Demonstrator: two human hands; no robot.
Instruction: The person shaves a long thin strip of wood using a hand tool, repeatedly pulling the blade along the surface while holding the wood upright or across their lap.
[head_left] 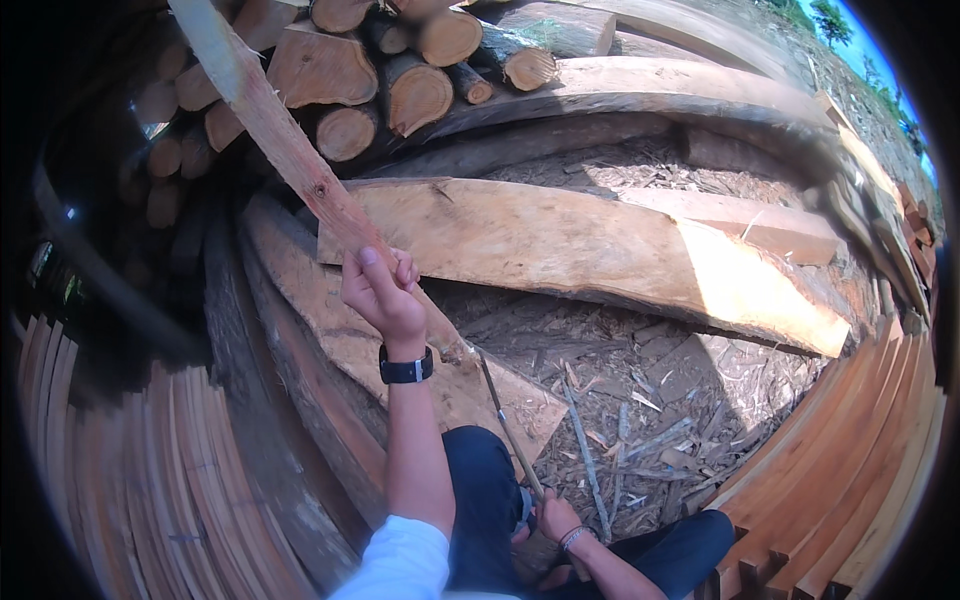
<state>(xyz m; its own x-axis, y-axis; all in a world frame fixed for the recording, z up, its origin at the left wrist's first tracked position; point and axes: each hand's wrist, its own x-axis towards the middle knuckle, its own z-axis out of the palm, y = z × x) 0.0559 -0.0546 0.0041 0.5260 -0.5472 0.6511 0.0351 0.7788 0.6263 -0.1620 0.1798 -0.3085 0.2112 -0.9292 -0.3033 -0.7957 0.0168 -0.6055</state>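
My left hand [383,291] is raised and grips a long, narrow reddish wooden slat [270,118] that slants up to the upper left. A black watch sits on that wrist. My right hand [556,520] is low, near my knees in dark trousers, and holds the wooden handle of a long thin blade [497,403]. The blade's tip meets the slat's lower end just below my left hand.
Thick sawn slabs [560,245] lie across the middle. Cut logs [400,85] are stacked at the back left. Thin boards are piled at the left [160,480] and right [860,450]. Bark chips and splinters [640,400] cover the ground.
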